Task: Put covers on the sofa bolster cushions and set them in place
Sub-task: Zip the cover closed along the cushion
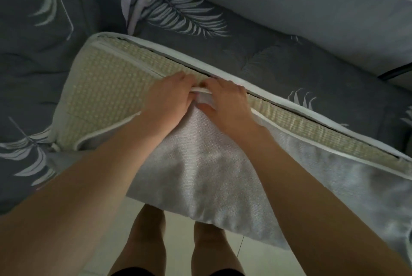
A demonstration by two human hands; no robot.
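The long wedge-shaped bolster cushion in its pale woven-mat cover with white piping lies slantwise across the dark grey sofa seat printed with pale leaves, its near side overhanging the seat edge toward the person. The cover appears largely on: the woven face and the grey mesh fabric side panel already enclose the cushion. A dark slit of opening runs along the far long edge from the hands toward the right end, and a shorter stretch shows to their left, so the closure looks unfinished; whether it is a zip cannot be made out. Judged from this, the covering step is near its end, and the setting of the cushion against the plain grey sofa back is not yet done. No second bolster can be identified.

The left hand and the right hand meet at the middle of the far edge, palms down, forearms reaching in from the near side. The fingers of both are curled and pinch a fold of the white piping and the fabric just beneath it; the thumbs lie close together, nearly touching. The person's bare legs stand on the pale tiled floor below.
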